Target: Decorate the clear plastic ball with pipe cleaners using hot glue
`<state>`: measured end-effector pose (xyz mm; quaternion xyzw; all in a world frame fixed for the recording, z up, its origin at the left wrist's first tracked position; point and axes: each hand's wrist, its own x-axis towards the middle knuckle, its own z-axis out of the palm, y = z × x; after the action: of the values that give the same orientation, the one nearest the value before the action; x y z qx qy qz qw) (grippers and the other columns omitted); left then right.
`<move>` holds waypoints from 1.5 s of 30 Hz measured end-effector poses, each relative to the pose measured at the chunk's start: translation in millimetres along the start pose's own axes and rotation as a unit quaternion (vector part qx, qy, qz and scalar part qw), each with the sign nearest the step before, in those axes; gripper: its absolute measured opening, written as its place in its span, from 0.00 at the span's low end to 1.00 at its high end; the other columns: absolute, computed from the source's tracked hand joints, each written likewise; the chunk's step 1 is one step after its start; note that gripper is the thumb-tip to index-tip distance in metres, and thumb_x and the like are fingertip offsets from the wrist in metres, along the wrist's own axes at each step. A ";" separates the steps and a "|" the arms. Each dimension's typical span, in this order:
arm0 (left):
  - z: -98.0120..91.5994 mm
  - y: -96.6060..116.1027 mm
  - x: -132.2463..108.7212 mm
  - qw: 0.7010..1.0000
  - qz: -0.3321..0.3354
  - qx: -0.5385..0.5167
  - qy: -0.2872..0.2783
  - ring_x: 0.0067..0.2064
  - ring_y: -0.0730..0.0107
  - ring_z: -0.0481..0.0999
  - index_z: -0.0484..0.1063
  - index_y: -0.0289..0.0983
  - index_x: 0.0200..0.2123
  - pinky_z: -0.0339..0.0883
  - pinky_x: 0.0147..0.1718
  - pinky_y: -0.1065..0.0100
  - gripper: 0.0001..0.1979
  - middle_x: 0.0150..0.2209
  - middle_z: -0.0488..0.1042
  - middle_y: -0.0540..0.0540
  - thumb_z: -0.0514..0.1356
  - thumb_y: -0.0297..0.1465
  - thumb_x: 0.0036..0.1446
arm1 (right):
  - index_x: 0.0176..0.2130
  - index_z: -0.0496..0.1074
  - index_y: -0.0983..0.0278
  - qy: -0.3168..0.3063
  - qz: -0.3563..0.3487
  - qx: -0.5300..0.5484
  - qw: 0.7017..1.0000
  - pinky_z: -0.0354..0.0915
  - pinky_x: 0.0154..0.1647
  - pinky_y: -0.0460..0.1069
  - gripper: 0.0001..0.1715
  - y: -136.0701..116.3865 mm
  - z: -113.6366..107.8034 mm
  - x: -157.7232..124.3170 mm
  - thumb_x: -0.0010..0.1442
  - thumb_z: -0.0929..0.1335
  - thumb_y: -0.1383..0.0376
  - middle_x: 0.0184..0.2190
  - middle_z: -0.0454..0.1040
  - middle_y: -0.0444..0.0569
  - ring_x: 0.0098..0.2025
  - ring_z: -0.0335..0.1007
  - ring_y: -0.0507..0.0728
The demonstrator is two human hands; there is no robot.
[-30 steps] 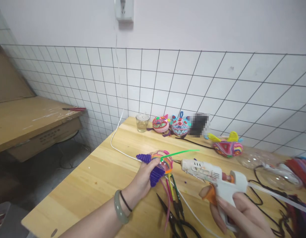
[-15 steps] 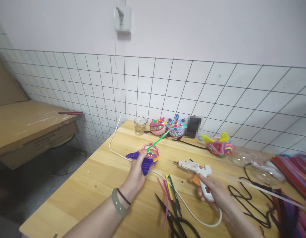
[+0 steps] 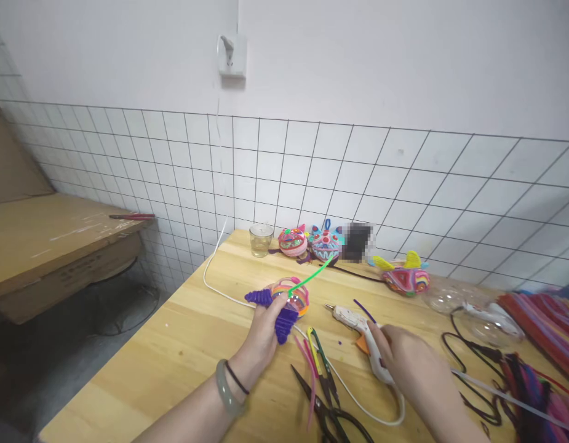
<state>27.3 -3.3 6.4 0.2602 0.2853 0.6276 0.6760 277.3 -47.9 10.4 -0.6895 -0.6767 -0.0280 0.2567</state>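
My left hand (image 3: 266,326) is closed on a clear plastic ball ornament (image 3: 299,301) wrapped in pink and orange fuzzy strips. Purple ribbed fins (image 3: 285,325) stick out on either side of my fingers, and a bright green pipe cleaner (image 3: 314,275) slants up from the top. My right hand (image 3: 406,354) is curled over the rear of a white hot glue gun (image 3: 351,319) with an orange trigger; its palm side is hidden. The gun lies low over the table, nozzle pointing left. A short purple pipe cleaner (image 3: 363,309) reaches up to my right fingertips.
Scissors (image 3: 328,413), yellow-and-green-handled snips (image 3: 322,360) and pink strips (image 3: 310,381) lie between my arms. Behind stand a glass (image 3: 261,240) and finished ornaments (image 3: 326,243). Clear plastic shells (image 3: 491,326), black cord (image 3: 454,351) and pipe cleaner bundles (image 3: 542,332) fill the right side.
The glue gun has tilted and come down toward the table, and my right fingers no longer wrap around its handle's left side. My left hand has shifted slightly right with the ornament.
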 end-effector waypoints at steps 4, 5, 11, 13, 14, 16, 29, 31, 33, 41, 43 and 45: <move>0.4 -5.7 -4.3 0.999 0.002 0.024 -0.035 0.46 0.58 0.75 0.73 0.36 0.43 0.65 0.48 0.60 0.19 0.43 0.78 0.42 0.68 0.35 0.46 | 0.42 0.74 0.66 0.116 -0.241 -0.015 0.964 0.67 0.45 0.59 0.16 -49.7 -18.6 14.5 0.66 0.61 0.60 0.40 0.77 0.58 0.43 0.73 0.64; 0.5 -6.9 -5.3 0.999 0.004 0.030 -0.043 0.47 0.58 0.75 0.73 0.37 0.43 0.65 0.48 0.60 0.19 0.44 0.78 0.43 0.68 0.34 0.47 | 0.44 0.73 0.66 0.122 -0.282 -0.005 0.951 0.65 0.49 0.59 0.14 -62.5 -19.9 18.4 0.66 0.61 0.62 0.43 0.76 0.59 0.48 0.70 0.64; -0.2 -10.8 -6.9 0.995 0.026 0.050 -0.084 0.47 0.59 0.74 0.75 0.38 0.42 0.64 0.49 0.60 0.15 0.43 0.78 0.45 0.66 0.33 0.49 | 0.43 0.72 0.65 0.075 -0.362 0.022 0.929 0.67 0.43 0.57 0.12 -89.7 -8.0 36.1 0.67 0.61 0.65 0.37 0.77 0.55 0.42 0.71 0.61; -1.1 -11.6 -6.0 0.995 0.028 0.056 -0.083 0.47 0.58 0.74 0.75 0.38 0.42 0.64 0.50 0.60 0.15 0.43 0.78 0.44 0.66 0.33 0.49 | 0.40 0.73 0.65 0.060 -0.353 0.047 0.933 0.67 0.38 0.54 0.12 -86.8 -2.1 37.8 0.67 0.61 0.65 0.33 0.76 0.53 0.37 0.71 0.58; -1.6 -12.0 -5.6 0.995 0.029 0.059 -0.081 0.48 0.57 0.74 0.75 0.38 0.43 0.64 0.50 0.59 0.16 0.43 0.78 0.44 0.66 0.33 0.50 | 0.40 0.72 0.65 0.055 -0.344 0.062 0.935 0.67 0.36 0.52 0.11 -85.7 0.5 37.6 0.67 0.61 0.65 0.32 0.76 0.52 0.35 0.71 0.58; -2.5 -13.0 -4.7 0.994 0.033 0.065 -0.076 0.48 0.57 0.74 0.74 0.37 0.43 0.64 0.50 0.58 0.16 0.44 0.77 0.43 0.66 0.33 0.50 | 0.39 0.72 0.65 0.052 -0.320 0.088 0.942 0.67 0.35 0.51 0.11 -86.0 4.8 35.7 0.67 0.62 0.65 0.31 0.76 0.51 0.34 0.72 0.56; -4.6 -16.3 -5.5 0.994 0.060 0.079 -0.035 0.47 0.60 0.74 0.70 0.38 0.45 0.64 0.51 0.58 0.18 0.43 0.76 0.44 0.66 0.34 0.50 | 0.33 0.73 0.64 0.064 -0.191 0.162 0.966 0.65 0.32 0.49 0.09 -109.7 17.5 18.7 0.61 0.64 0.67 0.26 0.75 0.48 0.28 0.73 0.56; -4.3 -16.1 -5.3 0.994 0.066 0.084 -0.027 0.47 0.60 0.74 0.69 0.38 0.45 0.64 0.51 0.57 0.18 0.44 0.75 0.44 0.65 0.35 0.50 | 0.33 0.73 0.64 0.068 -0.181 0.171 0.966 0.65 0.33 0.49 0.09 -111.7 19.4 17.8 0.61 0.64 0.66 0.27 0.75 0.48 0.29 0.74 0.56; -3.7 -15.6 -5.2 0.994 0.068 0.088 -0.018 0.45 0.60 0.74 0.68 0.38 0.44 0.64 0.50 0.58 0.18 0.43 0.75 0.44 0.66 0.35 0.49 | 0.32 0.73 0.64 0.073 -0.174 0.177 0.966 0.65 0.33 0.49 0.09 -113.7 21.4 17.3 0.61 0.64 0.66 0.27 0.76 0.49 0.29 0.74 0.56; -2.0 -14.1 -6.1 0.994 0.066 0.086 0.013 0.43 0.60 0.75 0.69 0.38 0.42 0.66 0.46 0.59 0.19 0.40 0.75 0.44 0.67 0.36 0.47 | 0.31 0.74 0.65 0.092 -0.181 0.182 0.962 0.65 0.30 0.48 0.10 -120.5 26.5 17.2 0.61 0.64 0.66 0.25 0.76 0.48 0.28 0.74 0.56; -1.5 -13.7 -6.2 0.994 0.071 0.078 0.016 0.43 0.61 0.75 0.70 0.38 0.41 0.67 0.45 0.60 0.18 0.40 0.75 0.45 0.67 0.36 0.47 | 0.31 0.75 0.64 0.094 -0.181 0.179 0.963 0.66 0.31 0.48 0.10 -121.8 26.6 17.0 0.60 0.64 0.66 0.26 0.77 0.48 0.28 0.75 0.56; -0.8 -13.0 -6.3 0.994 0.078 0.071 0.019 0.42 0.61 0.75 0.70 0.38 0.41 0.67 0.44 0.61 0.18 0.39 0.75 0.45 0.67 0.36 0.46 | 0.31 0.75 0.64 0.095 -0.184 0.177 0.962 0.67 0.31 0.48 0.10 -123.2 26.5 16.7 0.60 0.64 0.67 0.26 0.77 0.48 0.28 0.75 0.55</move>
<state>35.5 -10.5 -3.0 0.3172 0.3203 0.6617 0.5992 153.7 -28.0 32.9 -0.4910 -0.7586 -0.0199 0.4278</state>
